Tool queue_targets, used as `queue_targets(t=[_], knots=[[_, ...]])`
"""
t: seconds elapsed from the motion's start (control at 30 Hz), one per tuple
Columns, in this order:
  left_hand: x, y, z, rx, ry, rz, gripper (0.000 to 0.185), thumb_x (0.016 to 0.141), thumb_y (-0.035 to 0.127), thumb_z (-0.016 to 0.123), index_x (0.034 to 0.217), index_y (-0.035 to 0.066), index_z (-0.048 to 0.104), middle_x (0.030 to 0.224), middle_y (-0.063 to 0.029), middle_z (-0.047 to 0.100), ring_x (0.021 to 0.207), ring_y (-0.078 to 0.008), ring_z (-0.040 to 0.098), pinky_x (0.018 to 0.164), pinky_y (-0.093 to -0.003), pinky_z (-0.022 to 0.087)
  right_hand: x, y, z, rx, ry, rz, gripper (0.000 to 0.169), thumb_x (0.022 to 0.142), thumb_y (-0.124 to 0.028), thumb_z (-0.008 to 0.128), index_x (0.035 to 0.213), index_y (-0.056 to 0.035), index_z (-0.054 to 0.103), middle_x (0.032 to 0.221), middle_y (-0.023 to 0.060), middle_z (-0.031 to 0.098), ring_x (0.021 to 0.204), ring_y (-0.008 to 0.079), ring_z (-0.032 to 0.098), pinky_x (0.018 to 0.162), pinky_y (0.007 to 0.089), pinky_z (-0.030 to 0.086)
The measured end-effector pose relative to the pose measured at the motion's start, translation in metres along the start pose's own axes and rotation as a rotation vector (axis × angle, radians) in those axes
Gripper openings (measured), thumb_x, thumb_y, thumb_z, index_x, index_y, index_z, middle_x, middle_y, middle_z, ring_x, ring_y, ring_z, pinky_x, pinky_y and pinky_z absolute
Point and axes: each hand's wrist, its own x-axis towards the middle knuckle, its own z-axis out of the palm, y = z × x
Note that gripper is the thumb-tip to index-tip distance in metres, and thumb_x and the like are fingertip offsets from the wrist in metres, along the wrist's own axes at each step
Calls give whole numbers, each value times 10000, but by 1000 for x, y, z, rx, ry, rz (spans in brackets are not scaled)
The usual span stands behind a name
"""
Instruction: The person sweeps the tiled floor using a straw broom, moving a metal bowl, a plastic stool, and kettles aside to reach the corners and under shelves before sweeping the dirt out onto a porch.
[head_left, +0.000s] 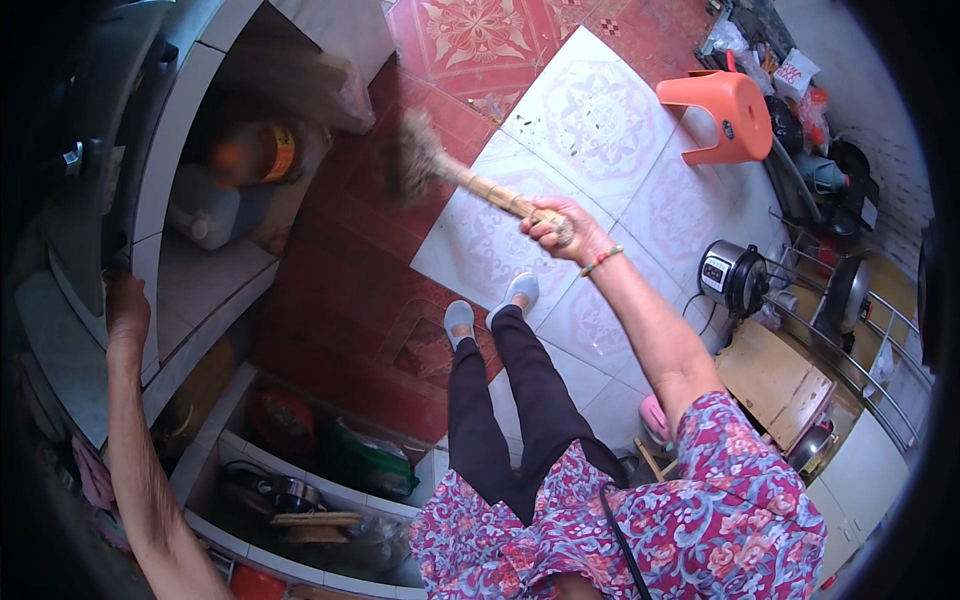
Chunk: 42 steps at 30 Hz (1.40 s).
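My right hand (556, 229) is closed around the short handle of a broom (487, 187). The broom's bristle head is blurred and hangs over the edge where the red floor meets the white tiles. Small dark debris (531, 124) lies on a white tile beyond it. At the far left, my left hand (127, 304) rests at the edge of the tiled counter, by a dark glossy panel (82, 187); its fingers are in shadow, so I cannot tell whether it grips anything.
An orange plastic stool (720, 116) stands on the tiles. An electric pressure cooker (731, 277) is beside a metal rack (817, 337) on the right. Open shelves under the counter hold a plastic jug (210, 214), a large bottle (259, 154) and pans (289, 495).
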Motion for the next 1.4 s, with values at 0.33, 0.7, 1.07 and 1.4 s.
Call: queue_targets(t=[0.33,0.7,1.07,1.4], knots=[[0,-8,17,76,-1,19,300,814,100,497,1027,-105,443,917,-253,546,883,-330,554,708,-335,449,-50,88,5,-136,83,-39,436,804,-197,508,1201,-188,327,780,106,498,491,113,455,357,211,383],[-1,2,5,-190,43,0,279,834,124,469,994,-103,450,846,-231,569,778,-319,591,623,-343,473,-95,9,-20,-570,457,-61,364,780,-191,528,1103,-105,383,689,74,541,428,81,499,298,177,375],[5,-34,38,-100,39,-20,218,847,134,447,941,-51,512,858,-212,553,794,-301,558,682,-345,443,-116,104,-5,-613,356,-70,605,760,-175,516,1308,-129,266,694,79,545,424,106,506,319,209,393],[-12,-39,16,-164,270,145,163,807,101,476,831,-54,521,825,-218,545,828,-346,532,699,-386,411,-146,51,-15,-906,564,-203,527,750,-145,504,1258,-87,380,653,30,516,421,84,491,341,211,407]])
